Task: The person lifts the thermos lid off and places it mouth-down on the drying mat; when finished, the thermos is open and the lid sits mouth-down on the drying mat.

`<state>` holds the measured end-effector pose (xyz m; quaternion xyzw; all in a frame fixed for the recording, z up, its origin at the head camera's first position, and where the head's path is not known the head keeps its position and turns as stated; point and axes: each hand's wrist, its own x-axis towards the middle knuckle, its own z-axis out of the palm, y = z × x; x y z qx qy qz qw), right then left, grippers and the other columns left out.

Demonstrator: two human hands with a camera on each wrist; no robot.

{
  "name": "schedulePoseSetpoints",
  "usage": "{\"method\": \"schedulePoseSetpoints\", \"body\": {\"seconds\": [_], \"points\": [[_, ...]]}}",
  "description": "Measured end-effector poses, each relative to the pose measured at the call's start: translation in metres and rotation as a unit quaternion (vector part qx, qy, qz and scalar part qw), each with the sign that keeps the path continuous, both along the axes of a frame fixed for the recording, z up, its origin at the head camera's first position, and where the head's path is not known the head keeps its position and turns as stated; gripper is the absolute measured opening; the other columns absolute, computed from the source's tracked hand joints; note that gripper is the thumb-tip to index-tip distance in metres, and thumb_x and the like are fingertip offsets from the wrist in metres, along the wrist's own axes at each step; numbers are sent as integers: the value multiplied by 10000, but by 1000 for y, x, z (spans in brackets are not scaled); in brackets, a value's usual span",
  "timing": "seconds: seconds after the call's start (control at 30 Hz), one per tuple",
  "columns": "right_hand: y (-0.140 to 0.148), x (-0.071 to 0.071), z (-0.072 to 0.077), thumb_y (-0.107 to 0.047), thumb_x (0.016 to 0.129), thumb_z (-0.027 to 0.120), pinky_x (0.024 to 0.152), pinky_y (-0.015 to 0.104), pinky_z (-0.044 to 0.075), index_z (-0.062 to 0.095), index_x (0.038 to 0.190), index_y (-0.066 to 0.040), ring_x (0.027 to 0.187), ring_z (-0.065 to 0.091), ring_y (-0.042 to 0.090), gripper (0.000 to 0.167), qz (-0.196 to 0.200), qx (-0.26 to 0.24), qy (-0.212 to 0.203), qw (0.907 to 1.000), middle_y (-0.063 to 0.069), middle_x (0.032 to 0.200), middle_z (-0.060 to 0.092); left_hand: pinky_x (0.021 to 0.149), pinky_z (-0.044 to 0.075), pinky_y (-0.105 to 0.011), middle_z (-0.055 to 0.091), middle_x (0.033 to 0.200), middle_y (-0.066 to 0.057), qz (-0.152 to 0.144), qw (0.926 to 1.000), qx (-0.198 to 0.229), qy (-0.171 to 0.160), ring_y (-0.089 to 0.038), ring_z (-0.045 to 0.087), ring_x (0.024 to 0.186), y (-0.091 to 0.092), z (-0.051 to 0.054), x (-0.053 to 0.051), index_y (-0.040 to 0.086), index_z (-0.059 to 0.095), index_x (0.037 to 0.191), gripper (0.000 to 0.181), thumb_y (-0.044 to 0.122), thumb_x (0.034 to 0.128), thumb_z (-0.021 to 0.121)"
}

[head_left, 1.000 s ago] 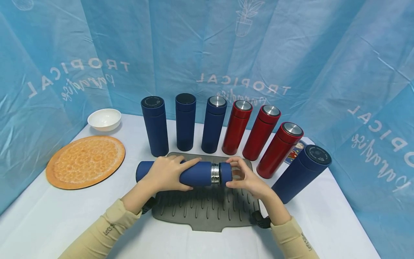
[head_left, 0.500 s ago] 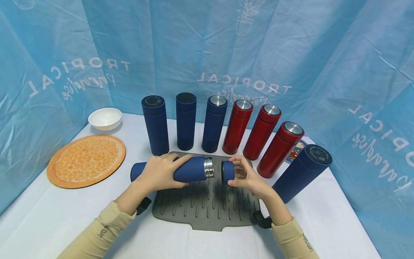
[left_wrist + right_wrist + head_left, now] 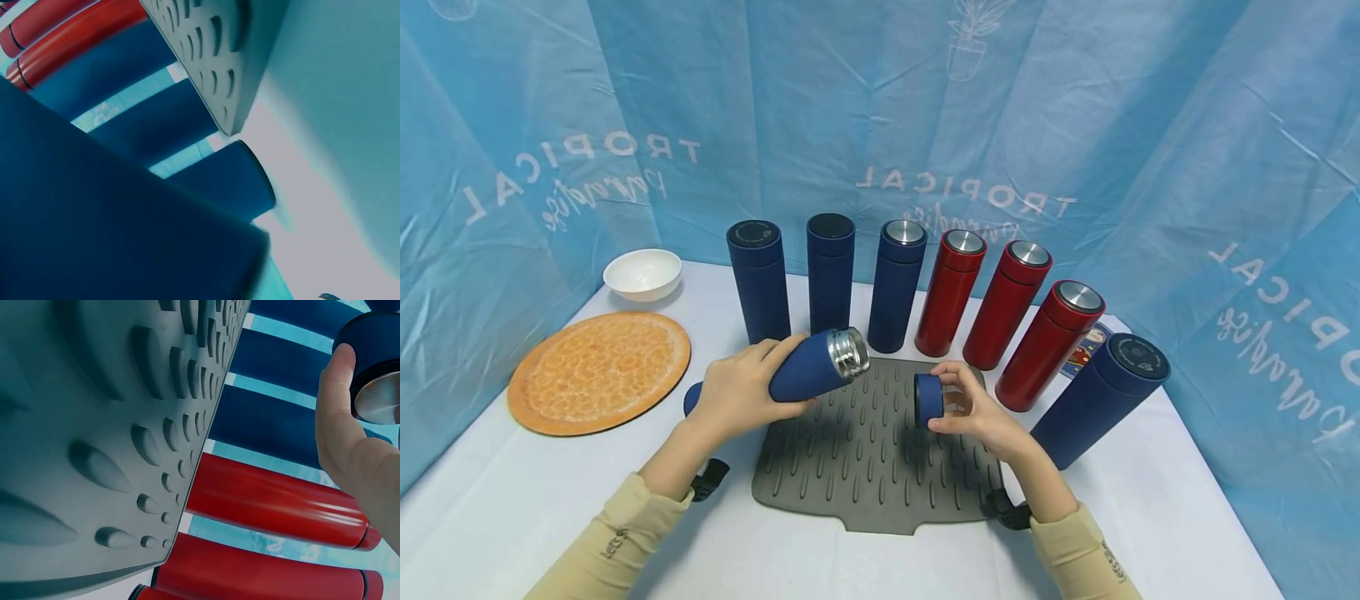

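My left hand (image 3: 737, 392) grips an uncapped blue vacuum flask (image 3: 805, 367) around its body. The flask is tilted, its bare steel neck (image 3: 850, 353) higher and pointing right; its base shows behind the hand. In the left wrist view the flask (image 3: 112, 212) fills the lower left, blurred. Between the thumb and fingers of my right hand (image 3: 973, 410) is the blue lid (image 3: 931, 400), held on its side above the grey ridged mat (image 3: 880, 467) and apart from the flask. The right wrist view shows the lid's steel top (image 3: 381, 400) and part of the hand.
Capped flasks stand in an arc behind the mat: three blue ones (image 3: 831, 275) at left, three red ones (image 3: 1006, 308), then a blue one (image 3: 1093, 404) at right. A round pizza-patterned board (image 3: 598, 375) and white bowl (image 3: 642, 275) are at left. A blue curtain (image 3: 820, 108) surrounds the table.
The flask and lid have come apart. My left hand has drawn the flask leftward and tipped its neck upward. My right hand has stayed nearly still with the lid.
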<state>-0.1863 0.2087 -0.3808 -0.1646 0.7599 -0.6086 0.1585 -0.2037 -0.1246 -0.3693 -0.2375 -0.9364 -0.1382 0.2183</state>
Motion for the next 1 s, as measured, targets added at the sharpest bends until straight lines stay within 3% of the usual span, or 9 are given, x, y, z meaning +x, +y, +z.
{"method": "schedulePoseSetpoints", "body": {"seconds": [0.17,0.37,0.57,1.0], "points": [[0,0,-2,-88,762,682,851,397,453,282,1316,-154,1129,405,338,686,-5,72,-3,10000,187,1340,300,691,495,-525,583,1171,-169,231,9939,953,-510,-344,603,941,-8,0,2,200,368,1388,901,464,634,785],[0,0,-3,-92,763,684,856,406,449,282,1319,-158,1137,399,345,689,-13,110,-33,9999,188,1345,296,824,422,-596,452,1303,-250,342,9707,2091,-1136,-443,503,1086,-17,-1,4,200,259,1418,899,290,698,789],[-1,0,-4,-95,760,683,867,419,448,279,1321,-153,1139,402,344,694,4,90,-37,10000,190,1345,299,860,377,-616,451,1301,-265,494,9531,2752,-1160,-453,485,1097,-22,-1,3,216,207,1403,888,237,718,772],[-2,2,-3,-82,760,684,861,401,445,279,1317,-140,1121,413,328,691,31,-17,-36,10000,191,1333,307,940,302,-623,343,1383,-228,353,9007,4118,-1342,-427,395,1203,-28,-7,3,215,115,1401,898,143,758,738]]}}
